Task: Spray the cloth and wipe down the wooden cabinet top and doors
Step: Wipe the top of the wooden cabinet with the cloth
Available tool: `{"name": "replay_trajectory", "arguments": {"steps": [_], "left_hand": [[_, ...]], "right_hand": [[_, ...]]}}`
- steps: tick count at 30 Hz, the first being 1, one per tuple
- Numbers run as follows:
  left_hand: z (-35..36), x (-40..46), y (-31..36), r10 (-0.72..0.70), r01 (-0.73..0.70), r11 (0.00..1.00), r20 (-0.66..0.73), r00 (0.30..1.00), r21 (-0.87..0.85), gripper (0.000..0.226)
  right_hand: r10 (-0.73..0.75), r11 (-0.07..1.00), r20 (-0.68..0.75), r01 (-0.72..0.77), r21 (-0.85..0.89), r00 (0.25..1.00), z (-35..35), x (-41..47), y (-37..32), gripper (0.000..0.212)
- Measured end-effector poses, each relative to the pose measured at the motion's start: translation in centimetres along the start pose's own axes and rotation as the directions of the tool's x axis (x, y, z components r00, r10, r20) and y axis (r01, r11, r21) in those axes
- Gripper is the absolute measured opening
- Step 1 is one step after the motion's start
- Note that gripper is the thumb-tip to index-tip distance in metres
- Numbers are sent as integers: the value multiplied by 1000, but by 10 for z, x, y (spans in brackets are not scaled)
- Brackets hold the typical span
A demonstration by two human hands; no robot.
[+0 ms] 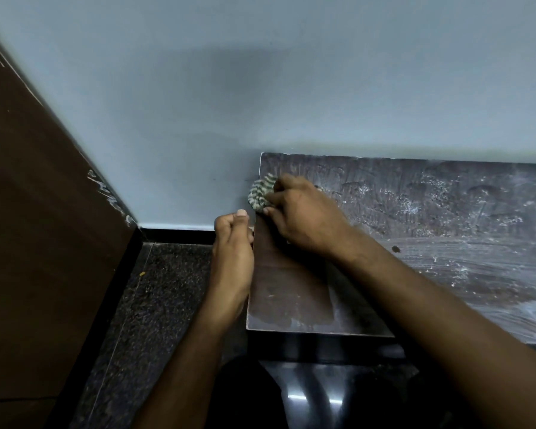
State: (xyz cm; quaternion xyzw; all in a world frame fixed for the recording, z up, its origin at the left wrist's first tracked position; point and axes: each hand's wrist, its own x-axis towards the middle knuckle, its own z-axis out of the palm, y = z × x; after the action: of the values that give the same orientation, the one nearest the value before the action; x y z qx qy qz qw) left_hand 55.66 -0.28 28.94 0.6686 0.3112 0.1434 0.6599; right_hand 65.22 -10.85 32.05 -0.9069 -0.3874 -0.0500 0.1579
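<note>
The right hand (304, 212) holds the balled cloth (261, 191) and presses it on the far left corner of the cabinet top (446, 227), probably to scrub dust there (much of the top looks streaked white). The left hand (232, 243), fingers curled and holding nothing, rests against the top's left edge, seemingly to catch falling dust.

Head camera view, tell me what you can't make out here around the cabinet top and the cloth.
- Cloth: mostly covered by the right hand; its full size is hidden.
- Cabinet top: its right end is cut off by the frame edge.
- Cabinet doors: below the front edge, lost in shadow.
- Left hand: curled at the cabinet's left edge; whether it holds anything can't be seen.
- Spray bottle: not in view.
</note>
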Motion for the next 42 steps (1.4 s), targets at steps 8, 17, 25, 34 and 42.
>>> {"name": "replay_trajectory", "arguments": {"steps": [8, 17, 25, 34, 42], "left_hand": [[22, 6, 17, 114, -103, 989, -103, 988, 102, 20], [24, 3, 20, 156, -141, 972, -70, 985, 187, 9], [25, 3, 18, 111, -90, 954, -58, 992, 287, 10], [24, 16, 4, 163, -137, 964, -97, 982, 229, 31], [25, 17, 1, 160, -129, 965, -119, 980, 230, 32]], "right_hand": [[-2, 999, -33, 1, -41, 999, 5, 20, 13, 29], [-29, 999, 13, 29, -15, 999, 11, 26, 19, 26], [82, 994, 29, -80, -75, 996, 8, 75, 32, 28], [15, 1000, -4, -15, -9, 1000, 12, 65, 33, 26], [104, 994, 24, -103, -48, 994, 14, 85, 38, 31]]}}
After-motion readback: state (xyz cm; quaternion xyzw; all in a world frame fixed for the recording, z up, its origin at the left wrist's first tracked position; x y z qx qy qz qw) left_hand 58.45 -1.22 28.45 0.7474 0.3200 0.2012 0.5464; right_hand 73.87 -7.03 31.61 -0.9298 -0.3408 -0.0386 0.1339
